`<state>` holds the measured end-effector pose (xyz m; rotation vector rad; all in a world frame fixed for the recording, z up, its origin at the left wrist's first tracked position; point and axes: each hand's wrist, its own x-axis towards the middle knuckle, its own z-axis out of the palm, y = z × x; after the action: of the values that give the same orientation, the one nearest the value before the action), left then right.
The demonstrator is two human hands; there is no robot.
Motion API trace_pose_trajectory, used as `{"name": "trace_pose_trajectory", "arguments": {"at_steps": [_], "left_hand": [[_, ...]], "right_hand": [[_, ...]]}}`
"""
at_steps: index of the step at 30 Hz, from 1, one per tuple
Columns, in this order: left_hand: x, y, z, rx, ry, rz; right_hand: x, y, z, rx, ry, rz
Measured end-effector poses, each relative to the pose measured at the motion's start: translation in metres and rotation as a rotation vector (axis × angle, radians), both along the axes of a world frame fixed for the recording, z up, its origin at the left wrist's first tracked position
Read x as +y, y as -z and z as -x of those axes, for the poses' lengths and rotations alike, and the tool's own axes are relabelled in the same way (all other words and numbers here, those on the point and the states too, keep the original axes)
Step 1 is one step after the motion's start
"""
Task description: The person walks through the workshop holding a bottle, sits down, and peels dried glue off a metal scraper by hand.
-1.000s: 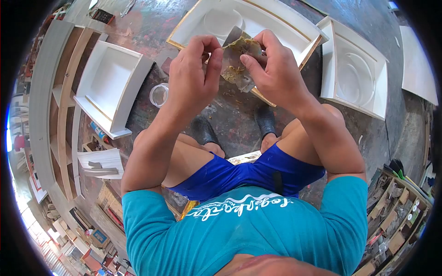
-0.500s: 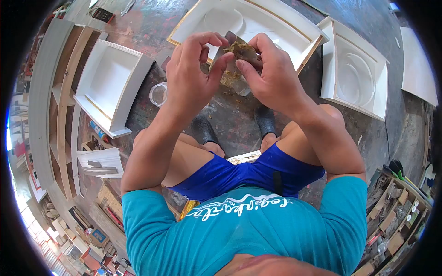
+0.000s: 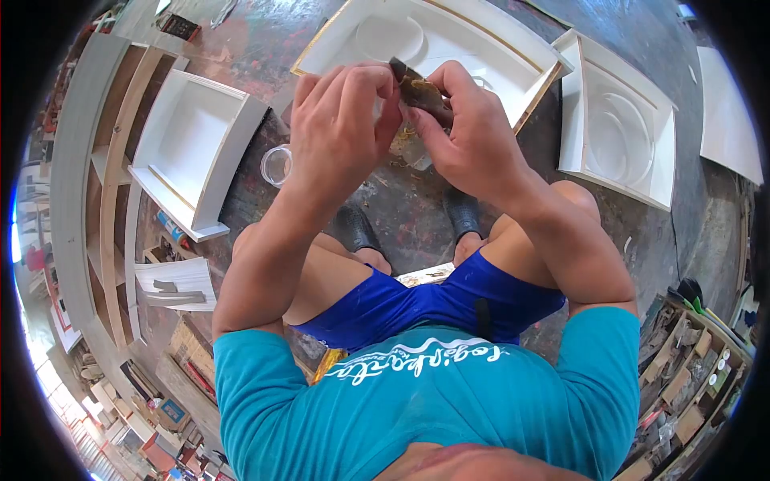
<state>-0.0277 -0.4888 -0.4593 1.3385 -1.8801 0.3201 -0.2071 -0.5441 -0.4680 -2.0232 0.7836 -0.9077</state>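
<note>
Between my hands is a thin, dirty, semi-clear sheet (image 3: 423, 93) smeared with yellow-brown residue, its dark corner pointing up. My right hand (image 3: 473, 120) grips its right side between thumb and fingers. My left hand (image 3: 345, 112) is closed at its left edge, thumb and fingertips pressed together; the fingertips partly hide what they pinch. A clear round container (image 3: 277, 165) stands on the floor just left of my left wrist. Behind my hands lies a large white tray-like frame (image 3: 457, 40) with a wooden edge and a round shape inside.
White open boxes lie on the floor at left (image 3: 192, 140) and right (image 3: 618, 128). Long wooden shelving (image 3: 112, 184) runs along the far left. A rack of wood scraps (image 3: 690, 377) is at lower right. My feet rest on the floor (image 3: 409, 216) below my hands.
My left hand has moved right to the sheet, and its fingers have closed at the edge. The sheet has tilted and folded, showing less of its face.
</note>
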Motion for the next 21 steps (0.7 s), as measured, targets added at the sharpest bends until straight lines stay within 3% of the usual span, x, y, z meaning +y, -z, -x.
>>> {"name": "trace_pose_trajectory", "arguments": {"at_steps": [9, 13, 16, 17, 20, 21], "left_hand": [[0.012, -0.006, 0.001, 0.057, -0.017, -0.246], [0.012, -0.006, -0.005, 0.041, -0.027, -0.287], [0.011, -0.008, -0.010, 0.083, -0.054, -0.278], [0.011, -0.009, -0.012, 0.105, -0.062, -0.273], [0.011, -0.014, -0.019, 0.159, -0.058, -0.251], [0.011, -0.017, -0.020, 0.181, -0.065, -0.252]], "right_hand": [[-0.027, -0.006, 0.016, -0.050, 0.212, 0.093], [-0.045, -0.010, 0.030, -0.246, 0.188, 0.039], [-0.059, -0.010, 0.042, -0.299, 0.108, 0.271], [-0.062, -0.010, 0.039, -0.482, -0.002, 0.252], [-0.071, -0.022, 0.052, -0.302, -0.043, 0.697], [-0.068, -0.024, 0.053, -0.310, -0.065, 0.709]]}}
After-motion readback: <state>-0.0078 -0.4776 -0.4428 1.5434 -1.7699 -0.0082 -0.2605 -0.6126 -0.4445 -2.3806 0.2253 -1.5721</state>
